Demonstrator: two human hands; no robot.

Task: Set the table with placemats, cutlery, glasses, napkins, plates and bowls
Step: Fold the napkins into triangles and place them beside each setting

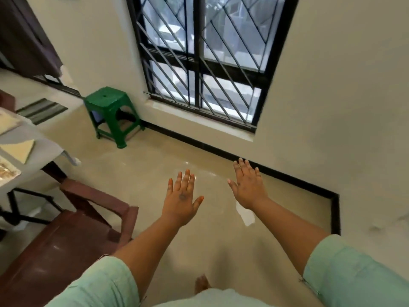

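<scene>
bare left hand (182,197), right hand (247,185) outstretched, fingers spread.

A home, a dining corner of a living space: cream plastered walls, glossy beige tiled floor (155,165) with a black skirting strip, and a black-framed sliding window (205,56) fitted with a diagonal security grille, a street blurred beyond it. A green plastic stool (110,111) stands in the corner by the window; at left a table (37,151) under a pale cloth carries flat cream mats, with a dark red-brown chair (73,231) pulled close beside it. A dark doorway with a striped doormat shows at upper left
</scene>
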